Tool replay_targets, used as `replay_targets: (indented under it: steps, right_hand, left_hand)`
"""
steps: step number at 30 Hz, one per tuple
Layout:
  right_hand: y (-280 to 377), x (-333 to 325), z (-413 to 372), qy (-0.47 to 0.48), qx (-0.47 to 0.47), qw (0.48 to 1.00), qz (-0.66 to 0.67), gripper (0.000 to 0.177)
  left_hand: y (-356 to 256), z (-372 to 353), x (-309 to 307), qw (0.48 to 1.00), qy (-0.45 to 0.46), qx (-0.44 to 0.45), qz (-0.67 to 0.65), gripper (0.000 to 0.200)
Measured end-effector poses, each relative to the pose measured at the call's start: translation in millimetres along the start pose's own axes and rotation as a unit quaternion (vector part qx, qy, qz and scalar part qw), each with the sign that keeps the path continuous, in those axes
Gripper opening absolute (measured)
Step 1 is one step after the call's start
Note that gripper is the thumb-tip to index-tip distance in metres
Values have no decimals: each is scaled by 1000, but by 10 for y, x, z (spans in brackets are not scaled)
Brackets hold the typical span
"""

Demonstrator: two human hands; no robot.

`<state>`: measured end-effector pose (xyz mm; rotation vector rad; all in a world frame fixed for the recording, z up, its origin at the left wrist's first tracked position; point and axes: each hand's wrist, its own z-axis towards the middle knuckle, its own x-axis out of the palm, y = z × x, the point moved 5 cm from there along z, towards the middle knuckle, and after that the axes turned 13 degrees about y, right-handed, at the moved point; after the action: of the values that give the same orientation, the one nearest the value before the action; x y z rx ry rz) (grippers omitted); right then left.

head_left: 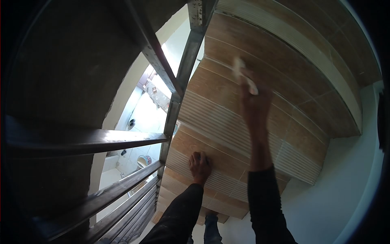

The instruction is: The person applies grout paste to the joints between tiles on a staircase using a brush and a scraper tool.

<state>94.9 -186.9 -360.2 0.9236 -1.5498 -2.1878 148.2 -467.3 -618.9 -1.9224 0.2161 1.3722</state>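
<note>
Brown wood-look tiles with ribbed strips cover the stairs [215, 83]. My right hand [256, 97], blurred by motion, is raised over the upper steps with its fingers round a pale object [240, 67], too smeared to identify. Lower down, my left hand [199, 164] rests on a step's tile, its fingers curled; whether something lies under them is hidden. Both forearms are in dark sleeves.
A metal railing [172, 114] runs along the left side of the stairs. Beyond it, far below, are a bright floor and a round bucket [144, 161]. A pale wall [341, 171] stands on the right. My legs show at the bottom.
</note>
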Motion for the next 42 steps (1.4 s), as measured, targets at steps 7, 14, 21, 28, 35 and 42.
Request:
replay_targets:
  steps: [7, 14, 21, 28, 35, 42]
  right_hand:
    - [37, 654, 298, 202, -118, 912, -337, 19]
    - [629, -334, 122, 64, -1, 991, 122, 29]
    - [805, -2527, 515, -231, 51, 964, 117, 35]
    - [816, -902, 1759, -5, 50, 956, 289, 33]
    - [1199, -1215, 1686, -56, -2, 977, 205, 27]
    - [553, -918, 2146, -28, -1, 972, 232, 28]
  left_hand:
    - [-20, -25, -12, 1000, -14, 1, 25, 27]
    - [22, -26, 13, 1000, -10, 5, 10, 30]
    - [38, -22, 21, 1000, -12, 9, 8, 30]
    - [27, -27, 1, 999, -27, 6, 20, 27]
    - [28, -18, -10, 1000, -13, 5, 9, 28]
    - [35, -17, 10, 1000, -9, 5, -8, 28]
